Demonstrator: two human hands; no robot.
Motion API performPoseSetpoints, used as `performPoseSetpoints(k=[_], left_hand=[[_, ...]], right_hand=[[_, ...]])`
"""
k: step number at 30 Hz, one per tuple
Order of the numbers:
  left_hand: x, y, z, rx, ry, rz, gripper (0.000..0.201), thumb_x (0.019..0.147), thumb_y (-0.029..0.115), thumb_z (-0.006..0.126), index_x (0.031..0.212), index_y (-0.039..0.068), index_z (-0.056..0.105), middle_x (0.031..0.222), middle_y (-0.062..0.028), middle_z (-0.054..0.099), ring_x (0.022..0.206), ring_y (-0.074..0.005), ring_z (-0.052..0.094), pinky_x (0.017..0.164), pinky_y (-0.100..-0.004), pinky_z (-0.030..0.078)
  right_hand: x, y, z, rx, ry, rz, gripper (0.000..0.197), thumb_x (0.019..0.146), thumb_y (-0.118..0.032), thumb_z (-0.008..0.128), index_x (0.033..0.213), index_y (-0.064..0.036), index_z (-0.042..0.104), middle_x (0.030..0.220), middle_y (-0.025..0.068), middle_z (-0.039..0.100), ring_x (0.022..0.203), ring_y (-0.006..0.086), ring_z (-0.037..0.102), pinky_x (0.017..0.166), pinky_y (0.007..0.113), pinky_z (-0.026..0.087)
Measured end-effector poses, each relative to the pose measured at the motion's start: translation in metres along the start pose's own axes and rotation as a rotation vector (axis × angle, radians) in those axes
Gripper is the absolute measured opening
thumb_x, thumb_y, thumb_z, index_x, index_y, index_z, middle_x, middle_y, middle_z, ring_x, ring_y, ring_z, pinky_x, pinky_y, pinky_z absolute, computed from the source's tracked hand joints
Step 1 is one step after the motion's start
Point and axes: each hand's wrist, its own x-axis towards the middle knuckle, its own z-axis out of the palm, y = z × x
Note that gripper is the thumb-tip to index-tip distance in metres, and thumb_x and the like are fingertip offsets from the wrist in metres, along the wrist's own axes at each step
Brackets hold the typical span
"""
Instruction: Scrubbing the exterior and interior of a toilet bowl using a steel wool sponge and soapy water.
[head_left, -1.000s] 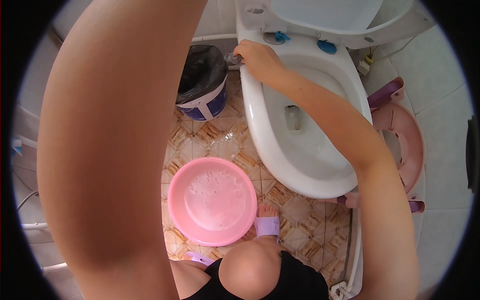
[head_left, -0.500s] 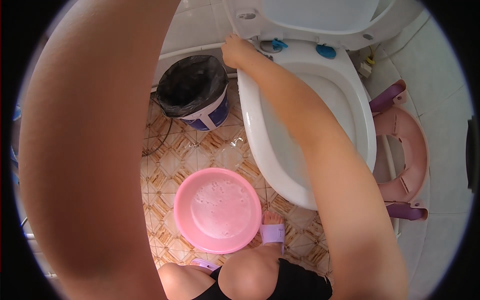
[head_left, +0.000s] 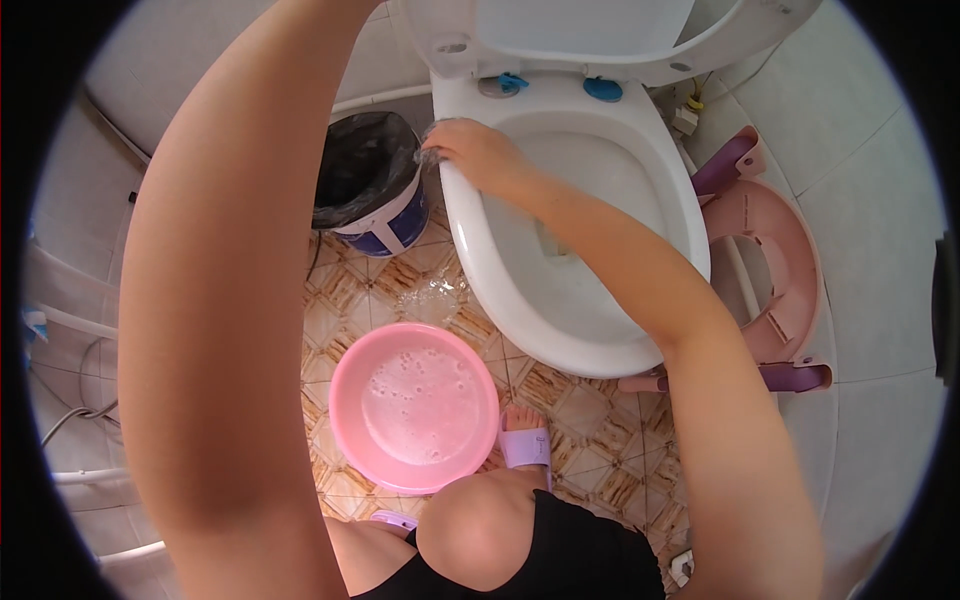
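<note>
My right arm reaches across the white toilet bowl (head_left: 480, 270). At the far left part of its rim, my right hand (head_left: 475, 152) is bent over the edge with fingers curled. Pressed under those fingers is a greyish, shiny crumpled thing (head_left: 430, 156), mostly hidden, whose kind I cannot make out. My left arm rises along the left side and leaves the picture at the top, so its hand is out of sight. The toilet seat and lid (head_left: 560, 45) stand raised behind the bowl.
A bin with a black liner (head_left: 365, 165) stands left of the toilet. A pink basin (head_left: 345, 420) of sudsy water sits on the wet tiled floor (head_left: 440, 290) before my knees. Right of the bowl leans a pink and purple child's toilet seat (head_left: 795, 270). A blue hinge cover (head_left: 603, 89) lies behind the bowl.
My right hand has come nearer along the bowl's left rim, from the hinge end, and the shiny crumpled thing now shows at its fingers. The whole view has shifted slightly.
</note>
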Motion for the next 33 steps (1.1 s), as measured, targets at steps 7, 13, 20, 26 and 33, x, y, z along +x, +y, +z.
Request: performPoseSetpoints(k=[7,13,20,26,33], left_hand=[[0.026,-0.026,-0.019,-0.093,-0.075,0.012,0.063,0.084,0.057,0.063,0.109,-0.001,0.063,0.086,-0.0136,0.067,0.073,-0.0213,0.065,0.069,-0.033,0.052],[0.01,-0.012,-0.006,-0.032,0.038,-0.028,0.064,0.083,0.058,0.063,0.109,-0.001,0.063,0.088,-0.014,0.067,0.075,-0.0218,0.066,0.07,-0.0334,0.052],[0.006,-0.017,-0.004,0.016,-0.019,0.02,0.067,0.084,0.06,0.06,0.111,-0.001,0.063,0.091,-0.014,0.067,0.082,-0.0222,0.065,0.077,-0.0338,0.049],[0.013,-0.034,-0.012,-0.007,-0.05,0.098,0.068,0.083,0.059,0.062,0.11,-0.003,0.064,0.091,-0.0138,0.067,0.08,-0.0216,0.063,0.075,-0.0335,0.049],[0.065,-0.035,-0.021,-0.064,0.189,-0.349,0.066,0.082,0.058,0.064,0.107,-0.003,0.064,0.09,-0.0132,0.067,0.076,-0.0203,0.064,0.071,-0.0326,0.05]], right_hand=[[-0.064,0.099,-0.108,-0.469,0.057,0.223,0.042,0.088,0.0,0.043,0.127,-0.0103,0.055,0.132,0.0126,0.054,0.119,0.0311,0.052,0.099,0.038,0.044],[-0.12,0.093,-0.149,-0.664,-0.019,0.354,0.038,0.086,0.001,0.046,0.12,-0.0088,0.059,0.129,0.0126,0.055,0.118,0.0316,0.052,0.097,0.038,0.045],[-0.201,0.008,-0.152,-0.636,-0.284,0.361,0.014,0.079,-0.008,0.055,0.071,-0.0034,0.066,0.088,0.0139,0.065,0.09,0.0304,0.06,0.083,0.04,0.049],[-0.196,-0.119,-0.121,-0.256,-0.293,0.729,0.038,0.089,-0.028,0.05,0.066,-0.0014,0.064,0.072,0.0187,0.066,0.066,0.0382,0.063,0.071,0.046,0.048],[-0.111,-0.136,-0.061,0.235,-0.39,0.759,0.045,0.097,-0.037,0.045,0.1,0.0056,0.059,0.088,0.0265,0.064,0.085,0.0422,0.062,0.078,0.047,0.047]])
